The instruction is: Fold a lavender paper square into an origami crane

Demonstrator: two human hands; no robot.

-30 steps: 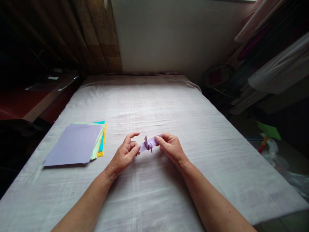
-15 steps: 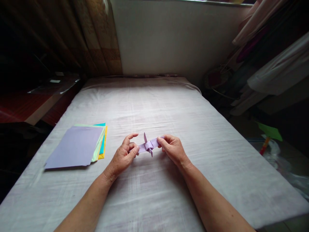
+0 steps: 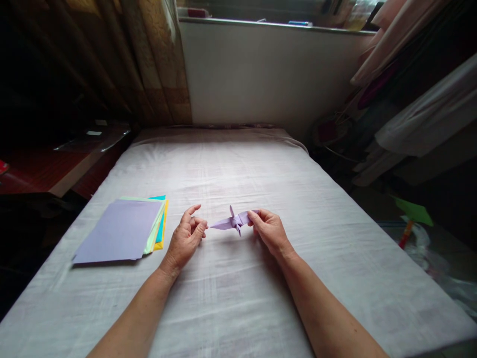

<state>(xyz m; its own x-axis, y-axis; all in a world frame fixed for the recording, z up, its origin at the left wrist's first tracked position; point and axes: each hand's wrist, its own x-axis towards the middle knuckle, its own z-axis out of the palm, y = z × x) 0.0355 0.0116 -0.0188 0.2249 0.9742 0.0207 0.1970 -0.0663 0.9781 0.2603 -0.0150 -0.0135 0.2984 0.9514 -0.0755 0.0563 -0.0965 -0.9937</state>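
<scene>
Folded lilac paper [image 3: 235, 221] lies between the two hands, over the pale cloth [image 3: 231, 303]; whether it touches the cloth, I cannot tell. Its compact middle has two narrow flaps, one toward twelve o'clock and one toward six. Its long arm tapers to a point at nine o'clock, and a broader strip reaches to three.

At three o'clock the right hand [image 3: 270, 229] pinches the end of that strip between thumb and fingers. At nine o'clock the left hand [image 3: 184, 238] has its thumb bent in toward the curled fingers and its index finger lifted away. The tapered point ends right at these fingertips; whether they grip it or have let it go, I cannot tell. The bare forearms run off toward seven and five o'clock.

Farther out at nine o'clock a stack of paper sheets [image 3: 122, 231] rests on the cloth, lilac on top, with pale green, blue and yellow edges showing along its right side. Near ten o'clock, off the cloth, a reddish table [image 3: 33, 171] bears a clear plastic sleeve [image 3: 95, 141]. Brown curtains [image 3: 149, 64] hang toward eleven, and a plain wall [image 3: 268, 74] stands at twelve, beneath a ledge [image 3: 238, 21] with small objects on it. Clothes [image 3: 421, 117] hang at two o'clock. Toward three, beyond the cloth's edge, is a bright green piece [image 3: 414, 211], with crumpled clear plastic [image 3: 436, 256] just below it.
</scene>
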